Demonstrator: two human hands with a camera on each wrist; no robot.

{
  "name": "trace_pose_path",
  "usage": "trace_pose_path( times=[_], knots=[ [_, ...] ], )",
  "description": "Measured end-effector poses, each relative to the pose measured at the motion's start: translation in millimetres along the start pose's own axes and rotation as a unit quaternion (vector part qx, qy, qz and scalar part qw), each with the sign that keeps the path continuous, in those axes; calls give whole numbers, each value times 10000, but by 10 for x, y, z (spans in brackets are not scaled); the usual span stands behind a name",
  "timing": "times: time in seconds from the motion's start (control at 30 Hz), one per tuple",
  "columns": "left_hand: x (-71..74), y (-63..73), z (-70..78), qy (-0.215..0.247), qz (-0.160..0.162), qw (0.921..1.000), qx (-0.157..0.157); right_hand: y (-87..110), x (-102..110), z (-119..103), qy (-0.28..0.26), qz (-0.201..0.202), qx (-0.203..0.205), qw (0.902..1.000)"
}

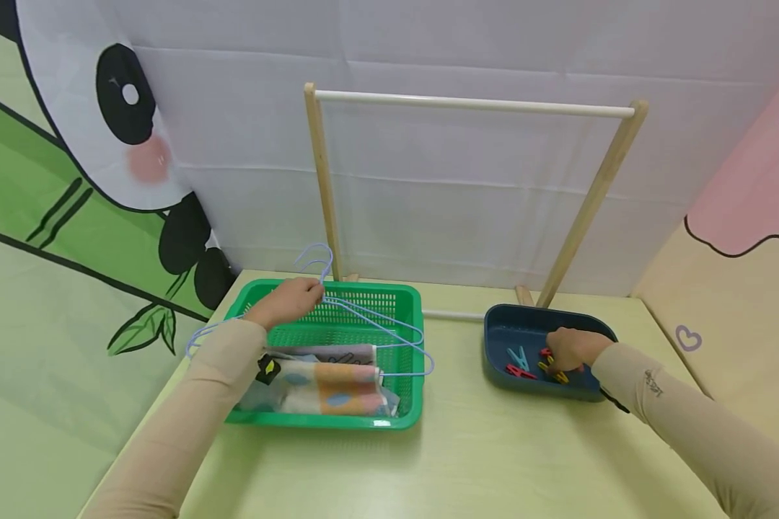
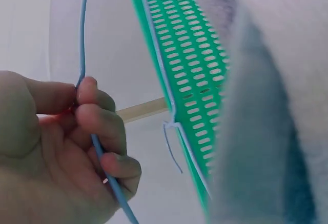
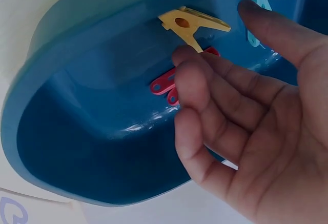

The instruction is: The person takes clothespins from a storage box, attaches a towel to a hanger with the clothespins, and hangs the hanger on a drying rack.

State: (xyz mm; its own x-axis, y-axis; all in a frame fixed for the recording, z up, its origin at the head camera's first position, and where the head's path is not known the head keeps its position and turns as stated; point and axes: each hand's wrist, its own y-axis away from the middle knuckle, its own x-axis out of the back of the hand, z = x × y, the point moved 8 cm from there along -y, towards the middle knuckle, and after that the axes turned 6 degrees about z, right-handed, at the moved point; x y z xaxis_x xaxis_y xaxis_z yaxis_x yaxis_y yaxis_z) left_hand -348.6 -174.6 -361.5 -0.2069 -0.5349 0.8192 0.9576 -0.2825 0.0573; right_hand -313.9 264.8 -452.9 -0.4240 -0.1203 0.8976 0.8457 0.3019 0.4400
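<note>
My left hand (image 1: pixel 288 303) pinches the neck of a light blue clothes hanger (image 1: pixel 405 343) over the green basket. In the left wrist view, thumb and fingers close round its wire (image 2: pixel 82 34); a second hanger (image 2: pixel 163 65) runs along the basket apart from the hand. A patterned cloth (image 1: pixel 337 389) lies at the hanger's lower bar, with a grey cloth (image 1: pixel 357 353) behind it. Inside the dark blue bin, my right hand (image 1: pixel 574 347) reaches down among clothespins. Its bent fingers come near a yellow clothespin (image 3: pixel 187 26) and a red clothespin (image 3: pixel 163 83), the thumb apart from them.
The green basket (image 1: pixel 414 360) stands on the pale yellow table (image 1: pixel 467 454), left of the dark blue bin (image 1: pixel 503 378). Behind both rises a wooden rack with a white crossbar (image 1: pixel 474 104). Teal clothespins (image 1: pixel 518 358) lie in the bin. Printed cloth walls surround the table.
</note>
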Motion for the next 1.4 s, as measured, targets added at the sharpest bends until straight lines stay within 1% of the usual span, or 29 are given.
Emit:
trace_pose_path(
  times=[0.13,0.27,0.37,0.6,0.73,0.93,1.2,1.3,1.4],
  knots=[
    [75,28,24,193,154,9997,80,-12,-6,4,21,-46,34,10000],
    [155,67,87,259,369,9990,27,-31,-15,24,27,-54,4,10000],
    [182,90,130,290,417,9987,-49,-47,-40,36,2,-80,-76,9999],
    [237,128,182,373,426,9984,-73,-86,-73,57,10,-139,-122,9998],
    [289,140,224,303,535,9980,-170,-108,-98,71,5,-188,-106,9998],
    [379,180,285,204,843,9960,-197,-137,-115,68,-71,-202,-77,9997],
    [469,206,333,250,1092,9935,-180,-151,-110,55,-206,-145,-107,9996],
    [514,218,350,289,1238,9916,-222,-158,-104,36,-166,-143,-70,9997],
    [554,232,379,220,1337,9904,-270,-158,-94,15,-188,-132,-35,9997]
  ],
)
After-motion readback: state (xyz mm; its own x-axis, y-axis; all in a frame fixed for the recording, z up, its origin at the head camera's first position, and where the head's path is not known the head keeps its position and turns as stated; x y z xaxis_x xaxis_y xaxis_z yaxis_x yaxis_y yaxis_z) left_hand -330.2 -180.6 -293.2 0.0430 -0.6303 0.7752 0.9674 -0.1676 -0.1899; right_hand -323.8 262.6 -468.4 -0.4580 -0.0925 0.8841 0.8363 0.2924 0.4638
